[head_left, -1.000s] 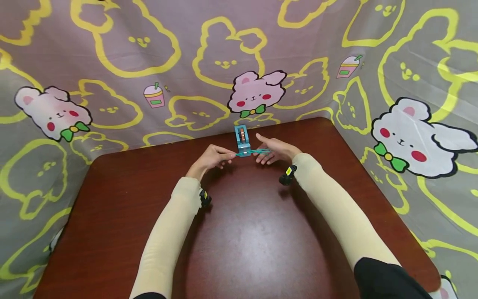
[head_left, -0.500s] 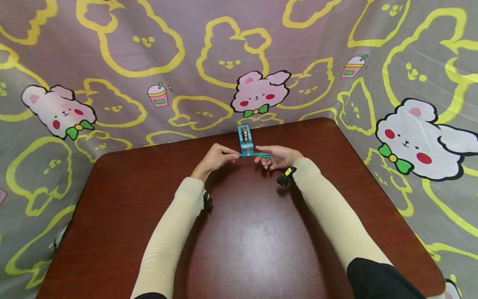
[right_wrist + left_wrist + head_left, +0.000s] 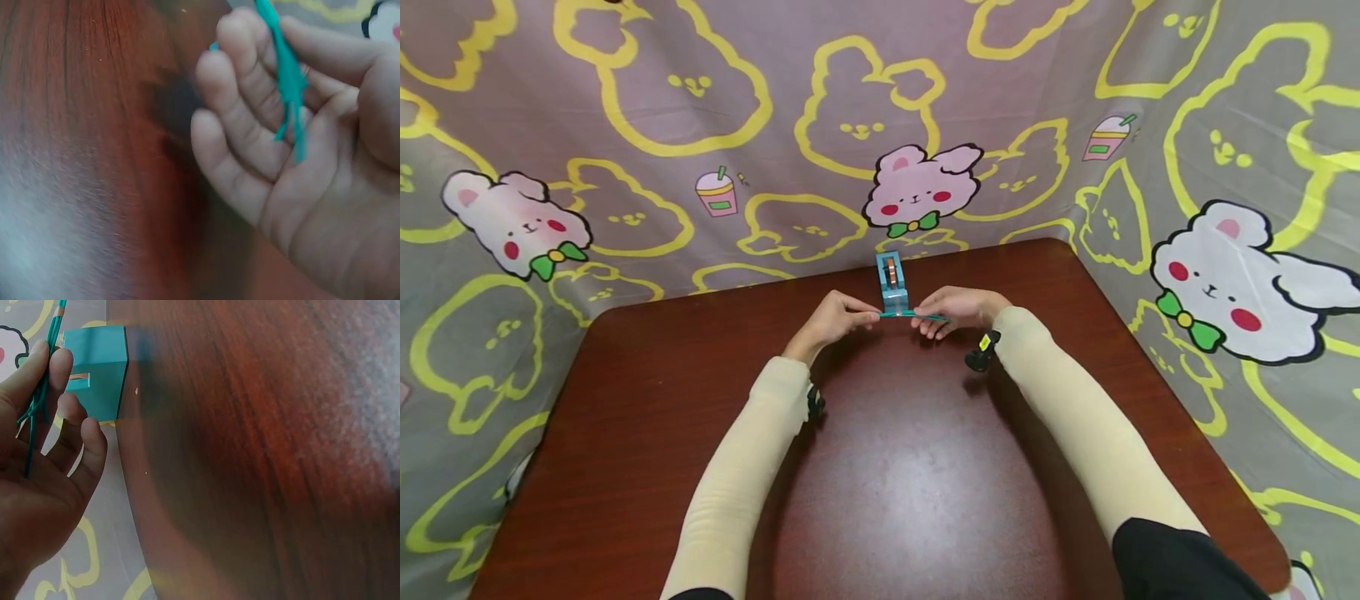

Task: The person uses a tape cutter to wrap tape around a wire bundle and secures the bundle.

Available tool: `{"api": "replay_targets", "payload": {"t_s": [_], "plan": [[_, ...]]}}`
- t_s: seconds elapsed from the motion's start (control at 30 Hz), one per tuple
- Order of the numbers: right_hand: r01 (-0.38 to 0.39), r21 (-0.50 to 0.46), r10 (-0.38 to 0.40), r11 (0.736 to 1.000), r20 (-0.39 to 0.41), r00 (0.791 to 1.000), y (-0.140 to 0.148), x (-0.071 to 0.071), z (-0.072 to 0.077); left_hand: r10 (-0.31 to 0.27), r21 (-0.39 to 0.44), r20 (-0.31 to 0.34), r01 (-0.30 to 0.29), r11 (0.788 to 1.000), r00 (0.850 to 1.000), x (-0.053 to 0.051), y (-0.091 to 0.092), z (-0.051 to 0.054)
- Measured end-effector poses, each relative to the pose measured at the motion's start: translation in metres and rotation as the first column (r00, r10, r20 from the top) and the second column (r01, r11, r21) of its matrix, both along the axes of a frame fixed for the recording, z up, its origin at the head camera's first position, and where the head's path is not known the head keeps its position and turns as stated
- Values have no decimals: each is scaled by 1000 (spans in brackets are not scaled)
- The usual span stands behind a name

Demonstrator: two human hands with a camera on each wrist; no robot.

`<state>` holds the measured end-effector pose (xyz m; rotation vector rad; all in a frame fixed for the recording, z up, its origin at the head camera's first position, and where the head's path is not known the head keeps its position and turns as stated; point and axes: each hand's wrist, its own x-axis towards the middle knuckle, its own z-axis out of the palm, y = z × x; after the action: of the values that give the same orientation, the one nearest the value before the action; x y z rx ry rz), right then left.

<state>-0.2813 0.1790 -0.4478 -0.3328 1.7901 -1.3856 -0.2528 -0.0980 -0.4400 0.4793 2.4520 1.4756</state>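
A bundle of thin green wires [image 3: 897,314] runs sideways between both hands, just in front of a blue tape dispenser [image 3: 893,297]. My left hand [image 3: 831,322] pinches its left end between thumb and forefinger. In the left wrist view, loose ends of the wires [image 3: 39,403] hang across the palm, and a small orange-brown band shows higher up. My right hand [image 3: 961,307] pinches the other end, whose tips lie over the palm in the right wrist view, slightly blurred. The dispenser [image 3: 100,384] carries a brownish tape roll [image 3: 891,272] and stands beyond the fingers.
The dark red-brown table [image 3: 662,433] reaches back to a cloth backdrop [image 3: 820,108] with yellow outlines and bunny faces. More cloth hangs at the left and right sides. Small black cameras [image 3: 980,354] sit on both wrists.
The right thumb and fingers, spread apart a second ago, have closed onto the wires' right end. My left hand keeps its pinch. The whole view has shifted slightly.
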Motion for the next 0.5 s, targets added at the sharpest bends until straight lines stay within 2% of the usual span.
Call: {"api": "replay_targets", "payload": {"t_s": [0.1,0.2,0.27,0.37,0.43,0.5], "plan": [[-57,77,67,995,-130,989,-1,1,13,8,23,18,-8,1000,1000,-2,-1,-3],[-84,142,121,986,-275,954,-2,3,24,23,55,32,-25,998,999,-4,-1,-4],[-83,179,146,980,-373,916,-3,4,29,35,69,39,-37,997,999,-5,-1,-5],[-69,211,169,975,-504,847,-4,5,34,51,84,63,-57,995,997,-8,-2,-5],[-48,228,175,972,-580,796,-5,6,35,67,92,100,-77,993,993,-10,-3,-5],[-26,248,186,969,-649,738,-6,8,37,79,112,166,-99,989,983,-11,-4,-4]]}}
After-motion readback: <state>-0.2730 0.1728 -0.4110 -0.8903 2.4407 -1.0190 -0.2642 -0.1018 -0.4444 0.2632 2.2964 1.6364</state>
